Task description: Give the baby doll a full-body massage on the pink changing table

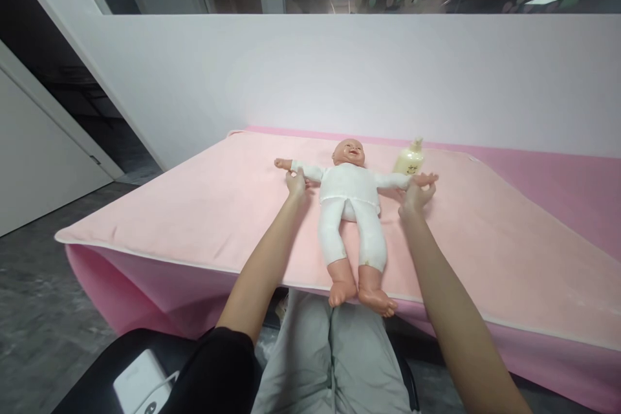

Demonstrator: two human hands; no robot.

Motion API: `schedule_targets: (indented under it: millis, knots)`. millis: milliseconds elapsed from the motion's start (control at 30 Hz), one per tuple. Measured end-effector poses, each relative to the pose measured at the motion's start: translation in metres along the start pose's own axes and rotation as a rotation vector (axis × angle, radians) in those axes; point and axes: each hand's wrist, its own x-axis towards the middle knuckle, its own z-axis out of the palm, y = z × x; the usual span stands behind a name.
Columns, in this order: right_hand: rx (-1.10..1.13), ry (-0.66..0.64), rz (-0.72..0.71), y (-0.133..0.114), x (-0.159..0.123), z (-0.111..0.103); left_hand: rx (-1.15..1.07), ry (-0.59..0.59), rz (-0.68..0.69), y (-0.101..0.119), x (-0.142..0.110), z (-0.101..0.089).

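Observation:
A baby doll [348, 184] with a white cloth body lies on its back on the pink mat [204, 200], head toward the wall and feet at the mat's near edge. Both its arms are stretched out sideways. My left hand [297, 185] is closed around the doll's arm on the left, close to its wrist. On the other side, my right hand [416, 197] grips the doll's arm near its hand. Just behind that arm stands a pale yellow pump bottle [410, 158], its lower part partly hidden.
A white wall [388, 77] with windows above rises behind the table. Pink cloth [160, 284] hangs down the table's front. My legs [334, 356] are beneath the near edge. A white device with a cable [143, 381] lies at the lower left.

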Motion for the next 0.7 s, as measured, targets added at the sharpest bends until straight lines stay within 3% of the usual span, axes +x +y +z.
schedule_targets:
  millis: [100,200,267,333,400,500,567,700]
  knots:
    - [-0.156,-0.117,-0.324,-0.011,-0.015,0.01,0.223,-0.126,0.297,0.001,-0.012,0.003]
    - [-0.472,-0.38,-0.554,-0.011,-0.031,0.014,0.533,-0.331,0.559,0.0,-0.027,0.005]
    - [-0.685,-0.556,-0.64,-0.008,-0.037,0.014,0.755,-0.46,0.644,0.0,-0.035,0.005]
    - [-0.782,-0.624,-0.678,-0.005,-0.038,0.013,0.88,-0.531,0.669,0.001,-0.039,0.004]
    - [-0.721,-0.568,-0.676,-0.005,-0.036,0.013,0.872,-0.533,0.673,0.002,-0.037,0.002]
    - [-0.473,-0.399,-0.601,-0.008,-0.028,0.012,0.657,-0.439,0.587,0.001,-0.027,0.002]
    - [-0.299,-0.252,-0.475,-0.008,-0.021,0.011,0.439,-0.329,0.416,0.0,-0.018,0.002]
    - [-0.038,0.009,-0.079,0.002,-0.006,0.003,0.067,-0.113,0.029,-0.001,-0.007,0.0]
